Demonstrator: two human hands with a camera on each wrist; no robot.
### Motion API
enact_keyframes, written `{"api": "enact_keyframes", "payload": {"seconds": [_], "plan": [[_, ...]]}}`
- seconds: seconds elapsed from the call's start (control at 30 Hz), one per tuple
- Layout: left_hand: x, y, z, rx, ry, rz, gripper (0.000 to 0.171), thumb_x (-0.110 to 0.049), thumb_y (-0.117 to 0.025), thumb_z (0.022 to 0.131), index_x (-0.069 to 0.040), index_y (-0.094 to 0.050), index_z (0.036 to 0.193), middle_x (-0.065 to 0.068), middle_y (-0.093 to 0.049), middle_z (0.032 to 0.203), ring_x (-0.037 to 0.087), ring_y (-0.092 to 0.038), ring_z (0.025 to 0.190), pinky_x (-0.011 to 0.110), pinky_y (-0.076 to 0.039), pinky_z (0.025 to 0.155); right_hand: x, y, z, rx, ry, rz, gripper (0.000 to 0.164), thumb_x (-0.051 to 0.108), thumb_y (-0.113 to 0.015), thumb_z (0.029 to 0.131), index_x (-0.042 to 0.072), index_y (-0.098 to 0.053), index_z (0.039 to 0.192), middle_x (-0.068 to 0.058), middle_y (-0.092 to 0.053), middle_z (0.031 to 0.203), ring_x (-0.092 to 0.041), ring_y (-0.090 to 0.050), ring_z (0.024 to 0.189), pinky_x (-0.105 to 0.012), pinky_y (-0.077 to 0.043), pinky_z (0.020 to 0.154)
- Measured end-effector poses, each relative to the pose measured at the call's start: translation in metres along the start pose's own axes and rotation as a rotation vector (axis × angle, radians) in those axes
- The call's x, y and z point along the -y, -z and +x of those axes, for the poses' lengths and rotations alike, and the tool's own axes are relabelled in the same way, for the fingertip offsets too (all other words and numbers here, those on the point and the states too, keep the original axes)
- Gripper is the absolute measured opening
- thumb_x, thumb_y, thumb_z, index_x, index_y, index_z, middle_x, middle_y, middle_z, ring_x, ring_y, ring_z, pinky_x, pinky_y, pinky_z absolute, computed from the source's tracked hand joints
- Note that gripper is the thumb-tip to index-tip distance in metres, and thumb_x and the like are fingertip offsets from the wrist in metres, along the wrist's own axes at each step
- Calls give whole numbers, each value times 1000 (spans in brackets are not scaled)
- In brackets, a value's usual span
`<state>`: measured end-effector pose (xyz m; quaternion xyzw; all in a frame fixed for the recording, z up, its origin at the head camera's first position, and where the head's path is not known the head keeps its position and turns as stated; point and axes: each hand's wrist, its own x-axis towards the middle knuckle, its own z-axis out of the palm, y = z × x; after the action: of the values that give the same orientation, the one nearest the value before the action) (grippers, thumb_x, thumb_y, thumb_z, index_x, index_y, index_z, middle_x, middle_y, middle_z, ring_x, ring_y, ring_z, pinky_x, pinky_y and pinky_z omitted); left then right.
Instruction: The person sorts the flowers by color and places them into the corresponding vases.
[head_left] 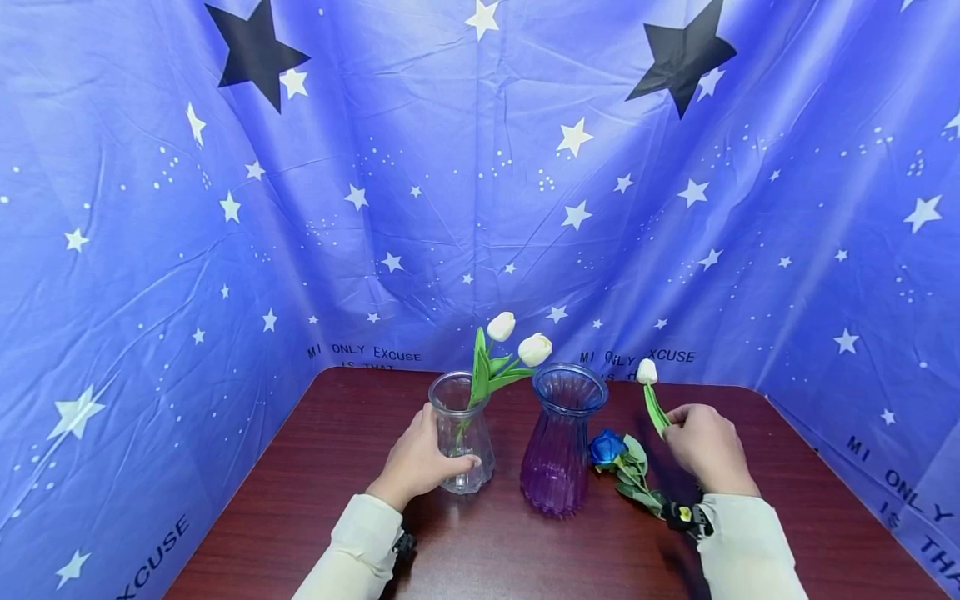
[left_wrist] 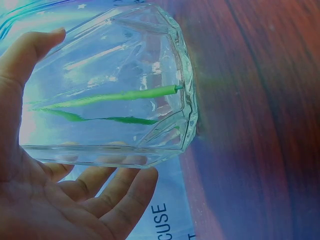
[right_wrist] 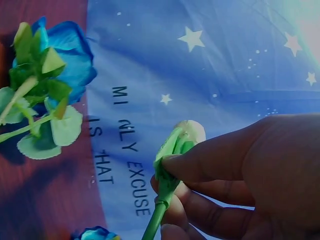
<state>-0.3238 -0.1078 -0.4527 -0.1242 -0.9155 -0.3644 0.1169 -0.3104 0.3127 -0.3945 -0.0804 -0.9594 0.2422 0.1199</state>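
Note:
My left hand holds a clear glass vase upright on the table, thumb on the near side and fingers behind. Two white tulips with green leaves lean to the right out of it; a green stem shows through the glass in the left wrist view. Over the table's right side, my right hand pinches another white tulip just below its bloom, between thumb and fingers. Its lower stem hangs free in the right wrist view. A ribbed blue-and-purple glass vase stands between the hands.
On the table, a blue rose with green leaves lies right of the purple vase, partly under my right forearm. A small yellow thing shows by that wrist. Blue star-printed cloth hangs behind and at both sides.

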Motion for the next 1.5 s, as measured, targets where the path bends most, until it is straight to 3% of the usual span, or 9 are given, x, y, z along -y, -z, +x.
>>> {"api": "enact_keyframes", "payload": {"seconds": [0.73, 1.37, 1.5], "plan": [[1, 0, 0, 0, 10, -7, 96, -57, -90, 68, -13, -45, 140, 6, -59, 122, 24, -63, 111, 48, -54, 92, 25, 26, -16, -112, 91, 37, 28, 19, -67, 93, 5, -73, 116, -6, -75, 92, -23, -61, 78, -34, -39, 64], [0, 1, 1, 5, 20, 0, 97, -56, -90, 69, -14, -43, 143, 7, -59, 125, 25, -63, 114, 49, -55, 95, 41, 40, -27, -161, 149, 71, 35, 19, -65, 96, 3, -66, 128, -12, -74, 99, -29, -65, 84, -36, -40, 65], [0, 1, 0, 8, 15, 3, 98, -56, -90, 68, -13, -43, 143, 7, -58, 125, 26, -63, 114, 50, -55, 95, 42, 39, -29, -202, 157, 104, 33, 16, -67, 96, 1, -61, 124, -15, -73, 101, -32, -67, 87, -39, -42, 68]]}}
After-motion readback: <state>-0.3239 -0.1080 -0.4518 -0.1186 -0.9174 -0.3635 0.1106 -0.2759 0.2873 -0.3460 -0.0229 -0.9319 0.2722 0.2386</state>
